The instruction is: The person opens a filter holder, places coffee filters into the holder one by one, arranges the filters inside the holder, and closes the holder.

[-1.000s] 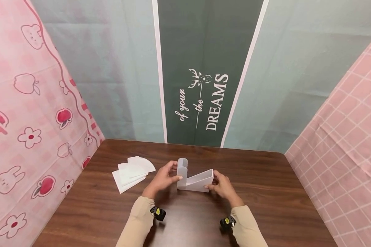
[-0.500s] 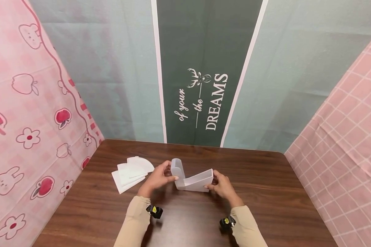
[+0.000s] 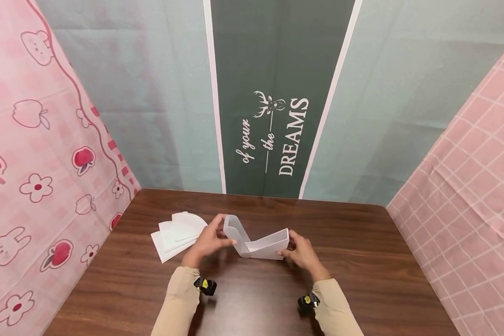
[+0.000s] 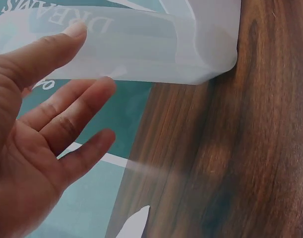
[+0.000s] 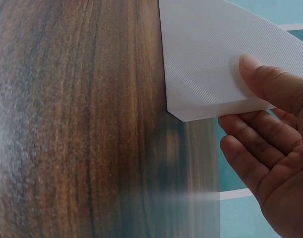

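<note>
A translucent white plastic case stands on the wooden table, its lid (image 3: pixel 235 234) tilted left away from the base (image 3: pixel 269 250), so that the two form a wide V. My left hand (image 3: pixel 207 241) holds the upper end of the lid, thumb on the near side and fingers behind. In the left wrist view the thumb lies across the lid (image 4: pixel 136 47). At the other end, my right hand (image 3: pixel 303 253) pinches the base's raised right end. The right wrist view shows that thumb against the ribbed side of the base (image 5: pixel 206 59), fingers partly hidden beneath.
Several white fan-shaped sheets, like coffee filter papers (image 3: pixel 172 238), lie overlapped on the table (image 3: pixel 361 261) just left of my left hand. Hanging cloths surround the table: pink ones at both sides, a green one (image 3: pixel 260 56) behind. Black cameras are strapped to both wrists.
My left hand has moved left with the lid, swinging it from upright to tilted and opening the case wider. The right hand and base have stayed in place.
</note>
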A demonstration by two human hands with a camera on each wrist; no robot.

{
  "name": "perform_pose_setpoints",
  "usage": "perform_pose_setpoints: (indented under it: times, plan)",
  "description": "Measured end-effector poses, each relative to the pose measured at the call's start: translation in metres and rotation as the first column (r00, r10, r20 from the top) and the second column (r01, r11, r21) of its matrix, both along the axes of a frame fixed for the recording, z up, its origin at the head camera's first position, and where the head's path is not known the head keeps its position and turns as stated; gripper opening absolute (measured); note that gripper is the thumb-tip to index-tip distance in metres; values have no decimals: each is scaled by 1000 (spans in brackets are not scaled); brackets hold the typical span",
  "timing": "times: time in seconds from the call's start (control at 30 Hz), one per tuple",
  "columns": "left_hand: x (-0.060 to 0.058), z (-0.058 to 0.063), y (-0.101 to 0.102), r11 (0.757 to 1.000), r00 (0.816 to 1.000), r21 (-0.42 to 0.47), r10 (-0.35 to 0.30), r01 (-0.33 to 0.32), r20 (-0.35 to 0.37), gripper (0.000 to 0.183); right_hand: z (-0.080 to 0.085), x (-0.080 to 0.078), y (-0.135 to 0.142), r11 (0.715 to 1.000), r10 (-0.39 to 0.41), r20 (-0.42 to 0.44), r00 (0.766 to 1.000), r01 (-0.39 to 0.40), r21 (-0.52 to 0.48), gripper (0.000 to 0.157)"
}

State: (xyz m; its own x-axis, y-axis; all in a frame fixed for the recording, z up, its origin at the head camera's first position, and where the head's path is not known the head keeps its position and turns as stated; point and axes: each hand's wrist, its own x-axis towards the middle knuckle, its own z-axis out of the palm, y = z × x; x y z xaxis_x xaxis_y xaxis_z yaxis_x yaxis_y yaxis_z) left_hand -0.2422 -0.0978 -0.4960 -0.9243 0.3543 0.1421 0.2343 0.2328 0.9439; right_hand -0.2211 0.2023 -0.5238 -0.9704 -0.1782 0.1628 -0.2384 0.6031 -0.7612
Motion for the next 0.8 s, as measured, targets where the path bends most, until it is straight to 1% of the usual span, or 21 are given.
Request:
perform_pose_setpoints:
  times: [0.03,0.1,0.17,0.27,0.43,0.57,0.67,0.8]
  plan:
    - [0,0,-1,1000,1000,11,-1,1,-2,57,0,0,0,1000,-2,0,1000,2,1,41]
    - [1,1,-2,1000,1000,5,7,-7,-4,58,1,-1,-1,1000,-7,3,1000,7,3,41]
    - [1,1,-3,1000,1000,-23,18,-18,-14,55,1,-1,-1,1000,-9,4,1000,9,5,40]
    - [2,3,-6,994,998,-88,54,-57,-45,53,2,-1,0,1000,-10,6,1000,10,10,40]
    - [1,3,-11,969,984,-192,134,-154,-115,49,2,-1,0,1000,-4,8,1000,4,10,40]
    - [0,2,-16,952,973,-226,179,-209,-146,49,2,0,0,1000,-8,6,1000,8,8,41]
    - [-1,1,-19,943,968,-237,204,-234,-147,50,2,-1,-1,1000,-15,9,1000,15,8,42]
    - [-1,-1,-23,938,966,-238,228,-251,-123,50,2,-1,-1,1000,-21,13,1000,21,1,42]
